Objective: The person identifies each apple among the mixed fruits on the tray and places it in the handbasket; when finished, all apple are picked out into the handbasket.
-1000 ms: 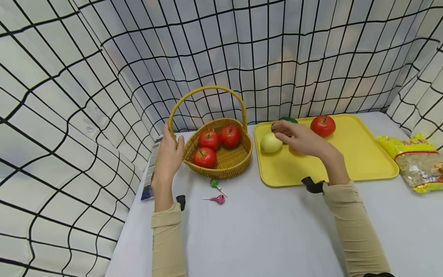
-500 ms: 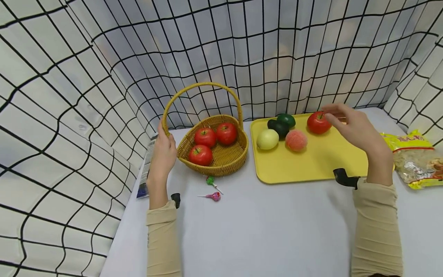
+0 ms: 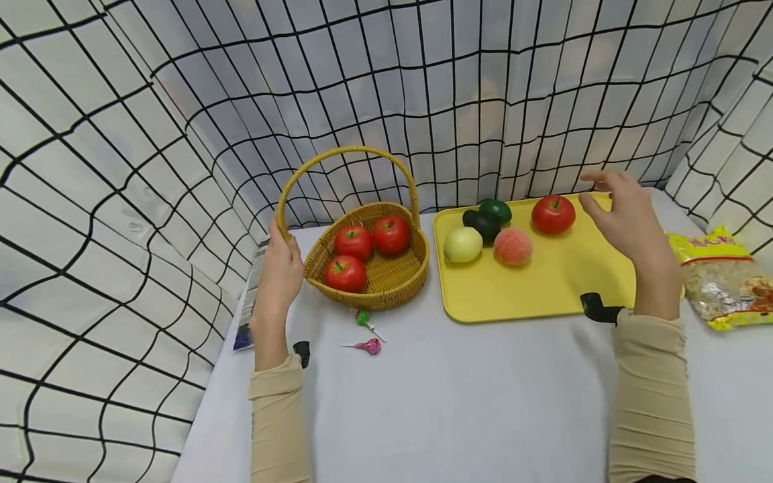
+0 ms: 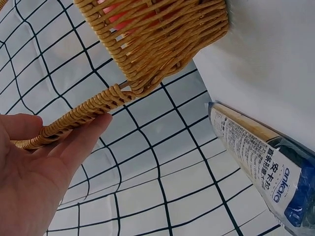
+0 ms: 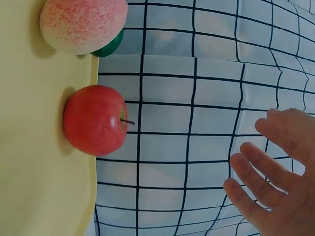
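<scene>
My left hand [image 3: 279, 272] holds the left side of the arched handle of a yellow wicker basket [image 3: 395, 288]. In the left wrist view the thumb lies on one side of the handle [image 4: 88, 109] and the fingers on the other. Several red apples [image 3: 346, 274] lie inside the basket. My right hand [image 3: 634, 225] hovers over the right part of a yellow tray [image 3: 543, 298], fingers apart and holding nothing. Nearest to it is a red apple [image 3: 553, 215] on the tray. In the right wrist view that apple [image 5: 96, 120] is clear of the fingers.
The tray also bears a peach [image 3: 513, 246], a pale round fruit [image 3: 463, 245] and dark green produce [image 3: 481, 225]. Two lollipops [image 3: 370, 346] lie before the basket. A blue-ended packet [image 4: 261, 162] lies left, a yellow bag [image 3: 721, 278] right. Black netting [image 3: 459, 107] surrounds the table.
My right hand has moved right from above the peach, past the tray's apple, then lifted slightly away from it. The left hand stays at the basket handle. The head view has shifted slightly.
</scene>
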`<action>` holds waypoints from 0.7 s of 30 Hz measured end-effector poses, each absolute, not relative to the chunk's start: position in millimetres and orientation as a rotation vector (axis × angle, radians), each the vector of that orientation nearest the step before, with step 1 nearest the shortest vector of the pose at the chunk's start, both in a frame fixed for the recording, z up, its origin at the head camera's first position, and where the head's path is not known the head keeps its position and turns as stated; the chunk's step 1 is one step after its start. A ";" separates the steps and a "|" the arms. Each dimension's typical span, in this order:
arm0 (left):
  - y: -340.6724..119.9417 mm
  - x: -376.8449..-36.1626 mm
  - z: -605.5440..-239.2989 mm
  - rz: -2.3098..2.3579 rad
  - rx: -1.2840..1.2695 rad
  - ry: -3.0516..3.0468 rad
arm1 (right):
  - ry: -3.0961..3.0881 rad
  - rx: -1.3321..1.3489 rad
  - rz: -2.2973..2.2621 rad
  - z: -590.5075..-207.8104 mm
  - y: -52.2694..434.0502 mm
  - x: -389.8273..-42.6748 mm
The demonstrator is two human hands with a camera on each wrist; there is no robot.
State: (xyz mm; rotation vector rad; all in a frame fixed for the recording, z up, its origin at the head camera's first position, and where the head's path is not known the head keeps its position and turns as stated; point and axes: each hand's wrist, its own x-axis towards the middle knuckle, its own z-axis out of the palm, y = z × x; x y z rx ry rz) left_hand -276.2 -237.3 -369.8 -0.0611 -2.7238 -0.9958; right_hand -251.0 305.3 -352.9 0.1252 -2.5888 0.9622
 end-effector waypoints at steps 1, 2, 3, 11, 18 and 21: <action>-238.3 -276.3 -369.8 -0.997 -0.061 -2.725 | -2.600 0.122 0.952 -351.9 304.1 -251.0; -239.1 -276.3 -369.6 -0.995 -0.065 -2.726 | -2.615 0.112 0.932 -351.1 303.0 -250.8; -239.6 -276.1 -369.4 -0.993 -0.067 -2.727 | -2.630 0.103 0.914 -350.6 302.2 -250.6; -243.8 -275.0 -367.5 -0.929 -0.079 -2.725 | -2.667 0.109 0.842 -355.9 296.7 -251.8; -242.4 -273.2 -367.4 -0.873 -0.081 -2.734 | -2.716 0.106 0.815 -355.7 287.0 -254.9; -242.9 -273.2 -366.0 -0.850 -0.093 -2.715 | -2.761 0.146 0.804 -359.4 284.4 -270.4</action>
